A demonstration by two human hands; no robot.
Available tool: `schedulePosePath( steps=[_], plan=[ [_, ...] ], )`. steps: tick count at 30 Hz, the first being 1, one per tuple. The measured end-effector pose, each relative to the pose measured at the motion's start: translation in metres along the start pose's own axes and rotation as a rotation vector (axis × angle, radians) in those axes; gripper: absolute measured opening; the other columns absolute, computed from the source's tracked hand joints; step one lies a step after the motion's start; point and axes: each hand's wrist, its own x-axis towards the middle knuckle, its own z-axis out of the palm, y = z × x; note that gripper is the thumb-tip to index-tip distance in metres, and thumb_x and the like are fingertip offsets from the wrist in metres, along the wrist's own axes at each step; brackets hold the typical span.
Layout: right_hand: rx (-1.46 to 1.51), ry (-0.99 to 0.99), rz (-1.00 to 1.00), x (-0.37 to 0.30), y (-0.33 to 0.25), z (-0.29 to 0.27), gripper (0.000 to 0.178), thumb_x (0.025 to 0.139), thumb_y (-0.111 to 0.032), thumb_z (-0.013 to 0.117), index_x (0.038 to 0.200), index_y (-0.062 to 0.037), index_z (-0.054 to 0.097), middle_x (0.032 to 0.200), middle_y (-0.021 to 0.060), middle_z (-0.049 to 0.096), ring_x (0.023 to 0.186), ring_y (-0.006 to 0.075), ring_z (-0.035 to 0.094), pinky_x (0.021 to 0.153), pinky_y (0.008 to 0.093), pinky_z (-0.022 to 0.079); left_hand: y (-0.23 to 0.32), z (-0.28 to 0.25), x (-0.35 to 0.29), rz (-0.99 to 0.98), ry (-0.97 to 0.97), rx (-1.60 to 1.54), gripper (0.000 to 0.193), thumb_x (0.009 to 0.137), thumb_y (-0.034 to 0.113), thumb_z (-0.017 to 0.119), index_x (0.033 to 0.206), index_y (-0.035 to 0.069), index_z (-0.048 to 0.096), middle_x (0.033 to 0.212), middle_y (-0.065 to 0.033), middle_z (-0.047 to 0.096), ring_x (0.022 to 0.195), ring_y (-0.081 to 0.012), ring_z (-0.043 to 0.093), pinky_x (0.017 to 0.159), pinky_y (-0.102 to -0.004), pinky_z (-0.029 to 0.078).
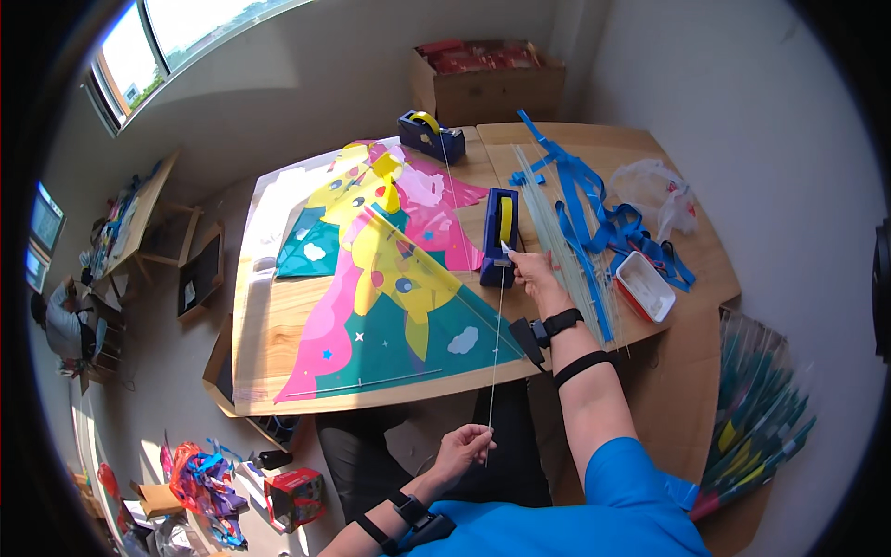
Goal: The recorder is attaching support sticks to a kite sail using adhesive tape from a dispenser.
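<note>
Thread, stretched over the right corner of the yellow-faced kite on the wooden table, might have gone slack or snagged on the blue tape dispenser if a grip slipped. The left hand pinched it between closed fingertips below the table edge; the right hand reached the dispenser's near end, whether gripping tape or thread I couldn't tell.

Over on the far side we've got a cardboard box heaped with red stuff, plus a bright window far left. Off to our left there's a person in a light top near another cluttered surface. Near left, we've got a red carton on the floor. Crumpled clear plastic bag far right, too.
</note>
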Motion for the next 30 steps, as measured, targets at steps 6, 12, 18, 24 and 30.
schedulePosePath(
  steps=[6, 12, 18, 24, 30],
  plan=[
    [0.047, -0.077, 0.109, -0.002, -0.020, -0.001, 0.023, 0.090, -0.022, 0.064, 0.073, -0.0099, 0.056, 0.059, -0.0017, 0.050, 0.046, 0.0095, 0.046, 0.044, 0.0309, 0.042, 0.003, 0.000, -0.004, -0.003, -0.023, -0.005, 0.017, 0.096, 0.018, 0.059, 0.104, 0.003, 0.060, 0.082, -0.0037, 0.064, 0.063, -0.0045, 0.054, 0.058, -0.0184, 0.047],
    [0.252, -0.068, 0.123, -0.005, -0.008, -0.001, 0.017, 0.091, -0.022, 0.062, 0.080, -0.0089, 0.060, 0.061, -0.0014, 0.048, 0.055, 0.0110, 0.049, 0.053, 0.0335, 0.050, 0.010, 0.002, -0.007, 0.014, -0.007, 0.015, 0.017, 0.096, 0.018, 0.058, 0.105, 0.003, 0.059, 0.083, -0.0035, 0.064, 0.063, -0.0046, 0.054, 0.059, -0.0190, 0.048],
    [0.251, -0.080, 0.138, 0.002, -0.004, -0.004, 0.013, 0.092, -0.019, 0.061, 0.083, -0.0095, 0.060, 0.059, -0.0028, 0.050, 0.055, 0.0105, 0.051, 0.063, 0.0398, 0.053, 0.007, -0.001, -0.005, 0.007, -0.006, 0.020, 0.018, 0.096, 0.019, 0.058, 0.104, 0.003, 0.059, 0.083, -0.0031, 0.064, 0.063, -0.0045, 0.054, 0.059, -0.0189, 0.048],
    [0.236, -0.085, 0.134, 0.001, -0.003, -0.002, 0.014, 0.091, -0.020, 0.062, 0.082, -0.0098, 0.060, 0.059, -0.0026, 0.050, 0.056, 0.0107, 0.051, 0.065, 0.0391, 0.053, 0.004, -0.004, -0.003, 0.007, -0.001, 0.024, 0.018, 0.096, 0.019, 0.058, 0.105, 0.003, 0.059, 0.082, -0.0027, 0.063, 0.062, -0.0041, 0.053, 0.058, -0.0187, 0.047],
    [0.135, -0.025, 0.115, -0.008, -0.005, -0.001, 0.020, 0.090, -0.024, 0.064, 0.076, -0.0107, 0.057, 0.056, -0.0020, 0.049, 0.049, 0.0110, 0.048, 0.049, 0.0333, 0.047, 0.001, -0.003, 0.000, 0.015, 0.000, 0.035, 0.017, 0.096, 0.018, 0.058, 0.104, 0.004, 0.059, 0.081, -0.0021, 0.063, 0.063, -0.0039, 0.052, 0.058, -0.0185, 0.045]
  ],
)
